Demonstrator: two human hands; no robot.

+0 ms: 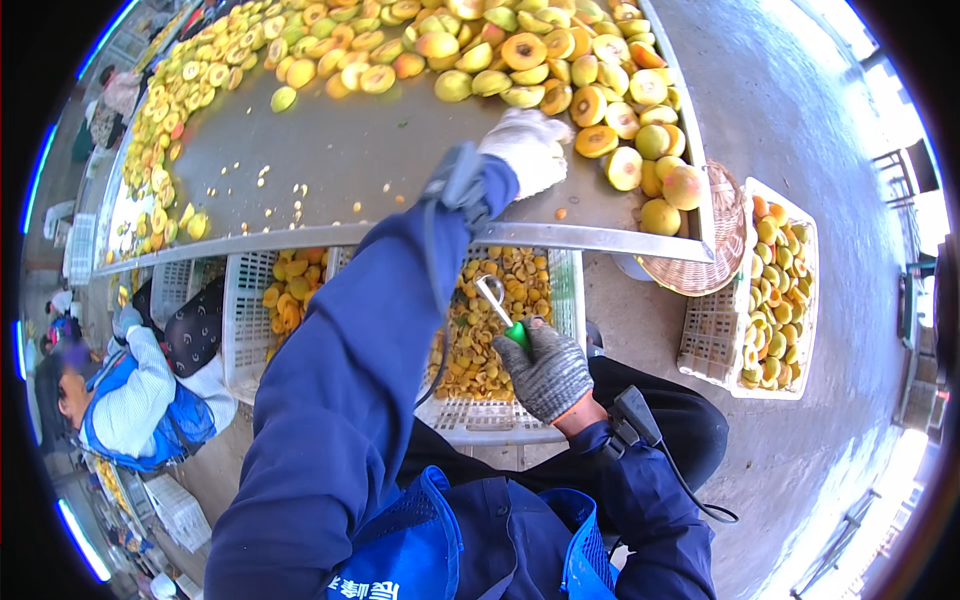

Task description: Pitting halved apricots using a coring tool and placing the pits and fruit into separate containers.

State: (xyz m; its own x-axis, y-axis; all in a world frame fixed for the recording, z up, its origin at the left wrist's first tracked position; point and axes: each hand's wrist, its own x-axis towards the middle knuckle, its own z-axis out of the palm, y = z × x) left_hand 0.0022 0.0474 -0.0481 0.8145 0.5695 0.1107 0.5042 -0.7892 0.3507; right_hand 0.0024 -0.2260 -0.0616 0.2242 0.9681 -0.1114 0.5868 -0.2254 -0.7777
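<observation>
My left hand, in a white glove, is over the metal table top, close to the halved yellow peaches on its right side. Its fingers point down and right, and whether they hold anything is hidden. In a grey knitted glove, my right hand is closed round a green-handled tool with a narrow metal shaft and a curved, loop-like tip. That tool is above a white crate of cut peach pieces, below the table's near edge. Several halves show brown pits or hollows.
A raised metal rim borders the table. A wicker basket hangs by its right corner, beside a white crate of whole peaches. Another crate of peaches stands left of my arm. A person in a blue vest sits further left.
</observation>
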